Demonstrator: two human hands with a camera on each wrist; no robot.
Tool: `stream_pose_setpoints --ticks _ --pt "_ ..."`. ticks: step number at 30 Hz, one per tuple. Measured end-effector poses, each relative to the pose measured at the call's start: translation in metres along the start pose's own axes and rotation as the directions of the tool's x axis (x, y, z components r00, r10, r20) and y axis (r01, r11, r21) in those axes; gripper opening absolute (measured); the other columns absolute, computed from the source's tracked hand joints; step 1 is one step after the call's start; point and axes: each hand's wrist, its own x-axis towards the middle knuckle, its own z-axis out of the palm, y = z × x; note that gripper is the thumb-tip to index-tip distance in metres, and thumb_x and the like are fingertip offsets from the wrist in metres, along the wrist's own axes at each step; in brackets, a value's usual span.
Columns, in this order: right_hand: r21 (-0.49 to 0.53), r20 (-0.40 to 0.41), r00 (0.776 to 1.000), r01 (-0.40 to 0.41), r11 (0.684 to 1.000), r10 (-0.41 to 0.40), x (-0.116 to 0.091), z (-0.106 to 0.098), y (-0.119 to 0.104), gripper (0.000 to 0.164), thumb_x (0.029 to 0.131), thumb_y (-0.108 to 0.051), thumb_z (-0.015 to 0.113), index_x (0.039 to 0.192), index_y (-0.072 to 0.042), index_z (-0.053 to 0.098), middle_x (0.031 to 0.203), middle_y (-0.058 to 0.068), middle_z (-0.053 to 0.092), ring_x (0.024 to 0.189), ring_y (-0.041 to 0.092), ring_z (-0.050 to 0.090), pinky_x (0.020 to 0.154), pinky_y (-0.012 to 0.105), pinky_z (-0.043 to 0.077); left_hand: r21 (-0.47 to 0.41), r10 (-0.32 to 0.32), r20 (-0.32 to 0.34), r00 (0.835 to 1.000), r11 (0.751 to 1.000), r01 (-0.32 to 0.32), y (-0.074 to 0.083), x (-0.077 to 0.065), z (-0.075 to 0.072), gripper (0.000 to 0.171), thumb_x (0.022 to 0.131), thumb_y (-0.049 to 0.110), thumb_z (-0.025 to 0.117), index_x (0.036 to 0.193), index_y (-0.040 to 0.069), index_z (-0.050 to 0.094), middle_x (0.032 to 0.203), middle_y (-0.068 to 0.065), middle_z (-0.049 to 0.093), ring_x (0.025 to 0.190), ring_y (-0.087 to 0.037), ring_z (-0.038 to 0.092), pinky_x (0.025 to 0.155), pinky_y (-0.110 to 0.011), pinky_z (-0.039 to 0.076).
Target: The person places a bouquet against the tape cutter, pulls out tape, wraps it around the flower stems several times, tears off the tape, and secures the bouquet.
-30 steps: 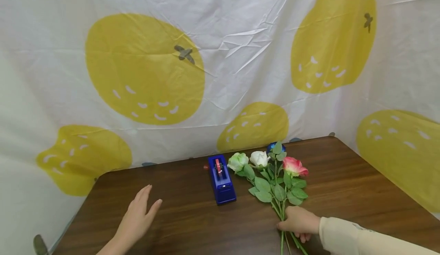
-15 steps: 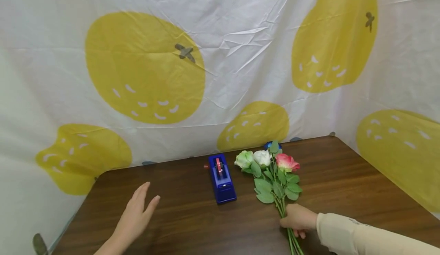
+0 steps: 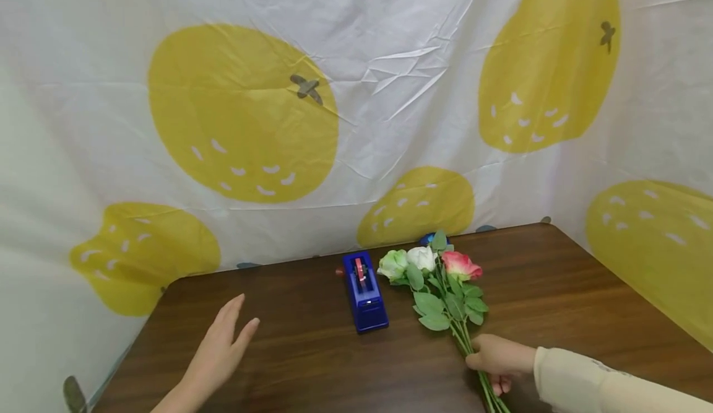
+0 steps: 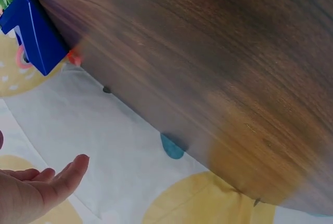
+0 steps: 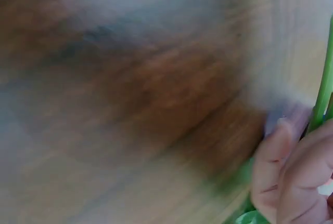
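Note:
My right hand (image 3: 499, 361) grips the green stems of several artificial roses at the right of the table. Their blooms point away from me: a green-white rose (image 3: 393, 264), a white rose (image 3: 421, 258), a pink-red rose (image 3: 461, 265) and, partly hidden behind leaves, a blue rose (image 3: 427, 238). In the right wrist view, curled fingers (image 5: 304, 177) wrap a green stem (image 5: 327, 73). My left hand (image 3: 216, 351) hovers at the left with fingers straight and thumb apart, holding nothing. Between the hands stands a blue tape dispenser (image 3: 366, 298) with a red roll in it.
A dark wood-grain table (image 3: 301, 363) spans the foreground. Behind it and along both sides hangs a white curtain (image 3: 267, 233) with yellow fruit prints, meeting the table's back edge. A small red knob (image 3: 340, 272) juts from the dispenser's left side.
The right hand has drawn the rose stems together, so the pink-red and blue blooms have shifted left and the bunch is narrower. The left hand has barely moved.

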Motion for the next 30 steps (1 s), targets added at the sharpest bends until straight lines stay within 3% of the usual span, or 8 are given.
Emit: stream_pose_setpoints --ticks 3,4,7,14,22,24,28,30 --pt "0.019 0.021 0.998 0.057 0.998 -0.058 -0.003 -0.001 0.004 0.016 0.090 -0.005 0.047 0.096 0.009 0.045 0.053 0.005 0.042 0.030 0.004 0.041 0.031 0.014 0.032 0.001 0.007 -0.001 1.000 1.000 -0.007 0.000 0.000 0.000 0.070 0.097 0.044 0.035 0.140 -0.008 0.018 0.143 -0.030 0.020 0.129 -0.048 0.023 0.099 -0.061 0.024" --pt "0.010 0.026 0.996 0.081 0.997 -0.081 -0.003 -0.001 0.005 0.010 0.090 -0.005 0.047 0.087 0.004 0.044 0.054 0.005 0.044 0.030 0.004 0.042 0.031 0.014 0.032 0.003 0.004 0.002 1.000 1.000 -0.005 0.000 0.000 -0.001 0.071 0.097 0.044 0.036 0.141 -0.008 0.017 0.143 -0.030 0.020 0.129 -0.047 0.023 0.099 -0.061 0.025" --pt "0.007 0.049 0.987 0.152 0.988 -0.152 -0.002 0.000 0.009 0.018 0.090 -0.004 0.044 0.074 -0.005 0.037 0.053 0.005 0.045 0.031 0.003 0.043 0.032 0.014 0.033 0.006 0.000 0.012 1.000 1.000 0.000 0.000 0.000 -0.001 0.072 0.097 0.045 0.037 0.141 -0.008 0.017 0.143 -0.030 0.020 0.129 -0.048 0.023 0.099 -0.061 0.025" --pt "0.092 0.022 0.969 0.245 0.965 -0.248 -0.002 0.001 0.008 0.009 0.089 -0.002 0.037 0.081 -0.002 0.041 0.060 0.006 0.056 0.034 0.003 0.044 0.034 0.016 0.036 0.008 -0.008 0.014 1.000 1.000 0.007 -0.003 0.000 -0.001 0.072 0.096 0.045 0.037 0.141 -0.007 0.017 0.143 -0.031 0.020 0.128 -0.048 0.024 0.099 -0.061 0.026" --pt "-0.132 -0.100 0.915 0.377 0.917 -0.390 -0.011 -0.008 -0.007 0.013 0.094 -0.004 0.036 0.086 0.001 0.045 0.062 0.004 0.056 0.035 0.008 0.048 0.037 0.040 0.045 0.033 -0.062 0.064 0.996 0.998 0.060 -0.008 -0.001 -0.006 0.076 0.096 0.049 0.034 0.143 -0.006 0.010 0.144 -0.031 0.017 0.128 -0.050 0.023 0.098 -0.062 0.026" --pt "-0.181 -0.112 0.898 0.403 0.897 -0.426 -0.015 -0.011 -0.013 0.012 0.094 -0.004 0.037 0.086 0.000 0.045 0.063 0.003 0.055 0.035 0.009 0.047 0.036 0.037 0.044 0.037 -0.072 0.071 0.995 0.997 0.070 -0.011 0.000 -0.007 0.077 0.095 0.051 0.033 0.143 -0.005 0.009 0.144 -0.031 0.016 0.128 -0.050 0.024 0.097 -0.062 0.027" --pt "-0.260 -0.106 0.886 0.414 0.872 -0.452 -0.021 -0.019 -0.028 0.012 0.095 -0.005 0.038 0.084 -0.004 0.040 0.063 0.003 0.052 0.037 0.009 0.042 0.037 0.026 0.041 0.045 -0.089 0.079 0.993 0.995 0.086 -0.020 0.002 -0.009 0.077 0.096 0.050 0.032 0.143 -0.005 0.009 0.143 -0.033 0.016 0.127 -0.051 0.024 0.097 -0.062 0.027" --pt "-0.335 -0.101 0.874 0.421 0.843 -0.476 -0.021 -0.022 -0.034 0.013 0.096 -0.005 0.039 0.083 -0.007 0.038 0.060 -0.001 0.046 0.040 0.006 0.036 0.039 0.022 0.037 0.051 -0.098 0.074 0.992 0.994 0.094 -0.026 0.004 -0.010 0.074 0.097 0.047 0.033 0.143 -0.007 0.010 0.142 -0.033 0.017 0.127 -0.051 0.023 0.097 -0.062 0.026"
